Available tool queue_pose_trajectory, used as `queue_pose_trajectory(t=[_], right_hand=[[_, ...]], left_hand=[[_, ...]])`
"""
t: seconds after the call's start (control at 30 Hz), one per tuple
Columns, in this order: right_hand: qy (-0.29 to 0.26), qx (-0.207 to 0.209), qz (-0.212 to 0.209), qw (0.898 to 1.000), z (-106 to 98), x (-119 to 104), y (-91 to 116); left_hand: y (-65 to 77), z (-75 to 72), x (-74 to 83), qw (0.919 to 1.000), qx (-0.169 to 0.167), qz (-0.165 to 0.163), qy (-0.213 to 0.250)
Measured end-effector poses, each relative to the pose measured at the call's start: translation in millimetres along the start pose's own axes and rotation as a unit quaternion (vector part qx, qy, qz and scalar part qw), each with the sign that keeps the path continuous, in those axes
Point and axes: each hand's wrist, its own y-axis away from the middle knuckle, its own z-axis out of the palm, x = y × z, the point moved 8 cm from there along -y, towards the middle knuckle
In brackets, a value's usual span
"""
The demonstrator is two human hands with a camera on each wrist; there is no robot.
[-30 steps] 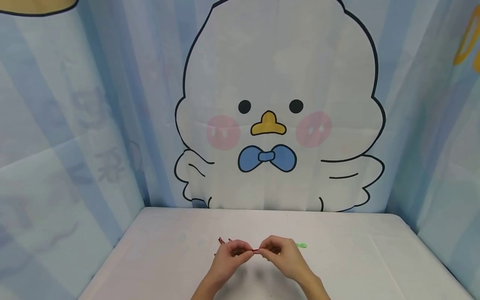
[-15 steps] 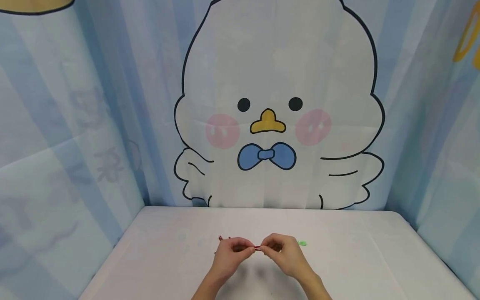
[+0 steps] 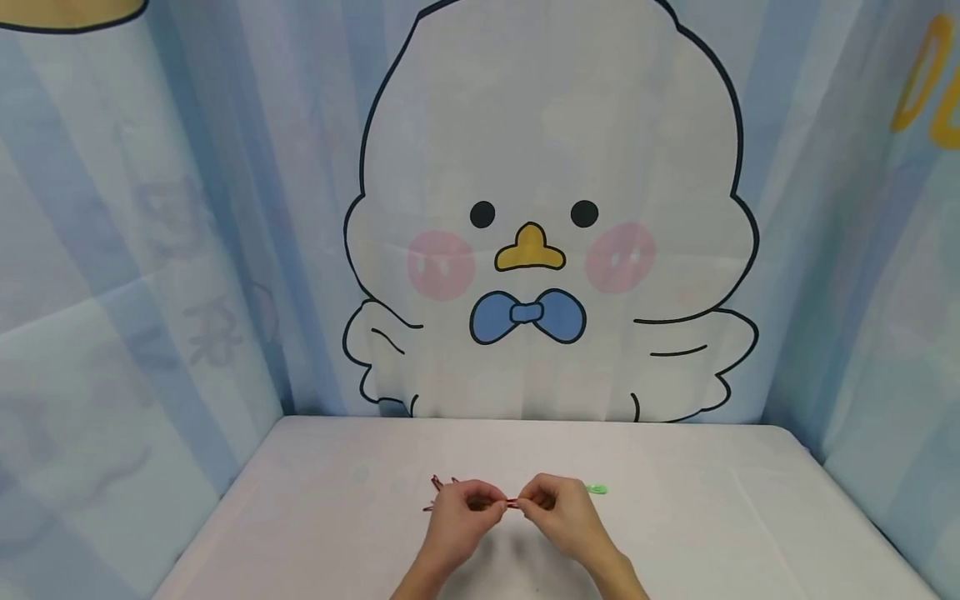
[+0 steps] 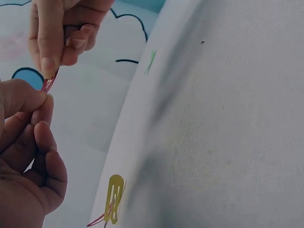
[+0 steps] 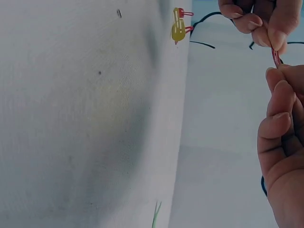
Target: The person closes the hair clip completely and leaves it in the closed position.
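A small red hair clip (image 3: 512, 503) is stretched between my two hands above the table. My left hand (image 3: 463, 518) pinches one end between thumb and index finger. From the other side, my right hand (image 3: 561, 515) pinches the opposite end the same way. Only a short middle part of the red clip (image 4: 49, 83) shows in the left wrist view; the fingertips cover the rest, so I cannot tell whether it is snapped. Beyond the left hand lie a yellow snap hair clip (image 5: 178, 26) and red clips (image 5: 186, 13), partly hidden by that hand in the head view.
A green hair clip (image 3: 597, 489) lies on the white table (image 3: 712, 533) just beyond my right hand. Behind the table hangs a striped curtain (image 3: 315, 208) with a cartoon bird, and side curtains flank it. A tiny dark speck (image 4: 202, 42) is on the tabletop.
Both hands keep their pinch on the red hair clip and barely move. The head view shifts slightly, and a little more of the red clips shows beside the left hand.
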Motion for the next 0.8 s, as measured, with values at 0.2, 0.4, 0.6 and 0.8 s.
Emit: queue_pose_trajectory(t=[0.2,0.4,0.6,0.8], right_hand=[[0.020,-0.009,-0.009,1.000,2,-1,1],[0.082,-0.015,-0.045,0.995,4,-3,1],[0.103,-0.018,-0.097,0.990,6,-9,3],[0.121,-0.008,-0.127,0.984,4,-11,4]], left_hand=[[-0.6,0.0,-4.6,0.9999,-0.003,-0.012,0.006],[-0.7,-0.5,-7.6,0.9994,-0.003,-0.020,0.029],[-1.1,1.0,-12.3,0.9988,-0.018,-0.030,0.033],[-0.9,1.8,-14.8,0.9981,-0.043,-0.029,0.033]])
